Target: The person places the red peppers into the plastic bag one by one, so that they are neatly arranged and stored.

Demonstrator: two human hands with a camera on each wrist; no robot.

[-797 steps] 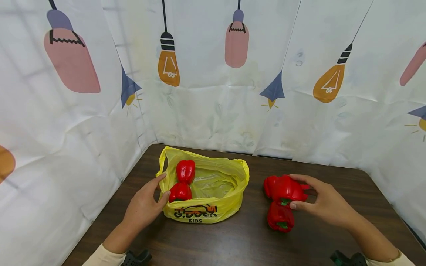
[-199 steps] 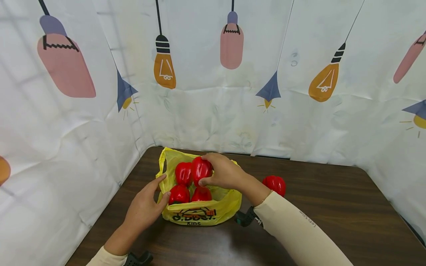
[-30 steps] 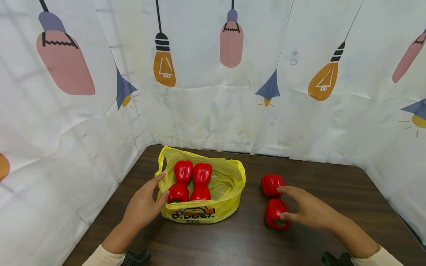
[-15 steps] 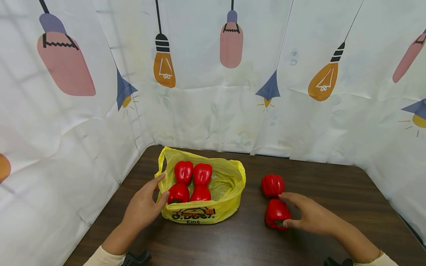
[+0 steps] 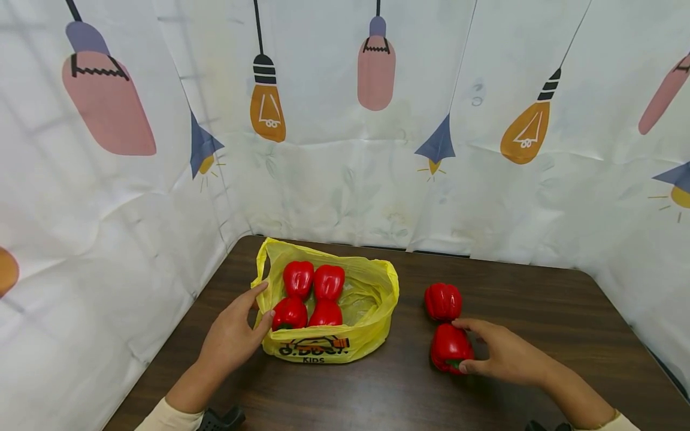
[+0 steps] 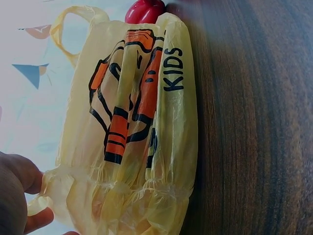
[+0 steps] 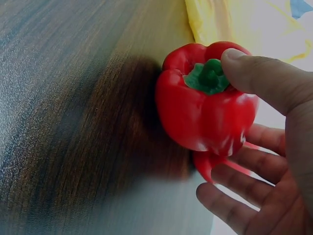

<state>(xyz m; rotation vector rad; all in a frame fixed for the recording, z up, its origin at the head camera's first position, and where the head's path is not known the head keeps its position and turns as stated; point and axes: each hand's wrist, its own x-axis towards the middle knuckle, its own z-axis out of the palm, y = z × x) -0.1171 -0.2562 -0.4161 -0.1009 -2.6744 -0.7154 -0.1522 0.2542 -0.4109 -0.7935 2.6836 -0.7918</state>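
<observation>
From the head view we see the left hand [image 5: 233,336] at about eight o'clock of the yellow bag [image 5: 372,299], thumb and fingers pinching the bag's left rim. Four red peppers [image 5: 313,294] sit inside the bag in two pairs. The right hand [image 5: 501,354] lies at four o'clock on the dark wooden table [image 5: 539,299], its fingers and thumb wrapped round the near pepper [image 5: 448,347]. A second loose pepper [image 5: 442,301] sits just beyond it at twelve o'clock, near or touching; we cannot tell which.

In the left wrist view we see the bag's printed side [image 6: 132,112] with the word KIDS, and the fingers [image 6: 17,186] at seven o'clock gripping its gathered edge. One pepper [image 6: 144,10] shows past the bag at twelve o'clock.

In the right wrist view the thumb [image 7: 264,78] presses by the green stem [image 7: 208,76] of the held pepper, while the fingers [image 7: 244,181] curl under it at five o'clock
</observation>
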